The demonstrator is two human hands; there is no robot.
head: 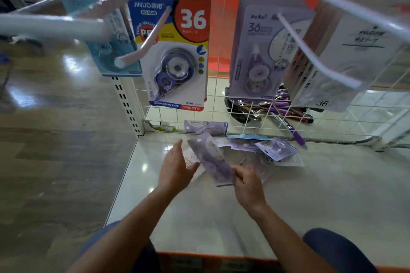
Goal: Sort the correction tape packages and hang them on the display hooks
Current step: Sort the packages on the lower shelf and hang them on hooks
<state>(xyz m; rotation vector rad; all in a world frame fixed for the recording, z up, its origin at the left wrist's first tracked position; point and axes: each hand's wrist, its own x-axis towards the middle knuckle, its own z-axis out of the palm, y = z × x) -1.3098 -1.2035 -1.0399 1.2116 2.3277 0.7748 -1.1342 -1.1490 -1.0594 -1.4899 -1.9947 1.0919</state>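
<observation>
Over on the left, a stack of blue-and-red cards (177, 51) already hangs on its peg. Below it the person's left hand (177, 168) is spread, fingers straight and palm turned inward, close against the side of the lilac package (213, 159). Whether it actually touches the package I cannot tell through the blur. That package is held tilted just above the shelf (332, 184), its upper end pointing away toward the wire grid. The right hand (248, 186) has it by the near end, thumb and fingers pinched on the card. It looks a light thing: thin card that would flex, with a glossy plastic blister that is probably slick, so the flat card edge seems the sounder place to hold (and it leaves the hang hole free at the far end). Further right, the matching lilac packs (261, 51) hang on a long white hook (310, 51), likely where this one belongs. Under them, a small heap of loose packages (275, 148) lies on the shelf, not yet sorted.
</observation>
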